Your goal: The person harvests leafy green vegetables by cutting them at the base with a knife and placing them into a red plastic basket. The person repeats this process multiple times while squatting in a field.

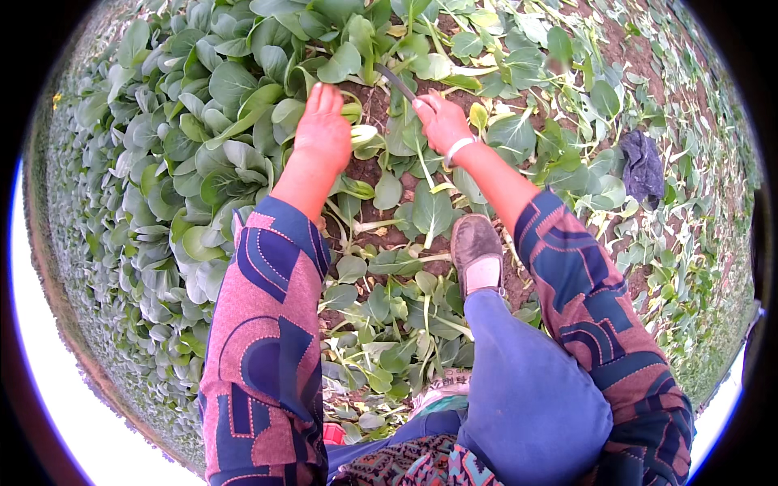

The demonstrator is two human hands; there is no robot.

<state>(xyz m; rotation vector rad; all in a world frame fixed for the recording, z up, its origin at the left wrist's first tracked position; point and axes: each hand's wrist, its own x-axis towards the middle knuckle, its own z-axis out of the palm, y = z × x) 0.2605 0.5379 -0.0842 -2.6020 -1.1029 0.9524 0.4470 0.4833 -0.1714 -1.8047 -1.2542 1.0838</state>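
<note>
My left hand [323, 124] reaches into the edge of a dense stand of leafy bok choy plants [234, 85], its fingers pointing up the picture beside pale stalks [363, 134]; whether it grips any of them cannot be told. My right hand [442, 120] is closed around the near end of a narrow, curved, dark metal blade [395, 82], probably a sickle; its handle is hidden in the hand. The blade's far end reaches the base of a bok choy plant [362, 42] at the top middle.
Cut leaves [433, 209] litter brown soil between the stand and my shoe [478, 249]. A dark crumpled cloth [642, 165] lies at the right among more leaves. Near my lap are a printed sack [444, 389] and a red object [333, 433], partly hidden.
</note>
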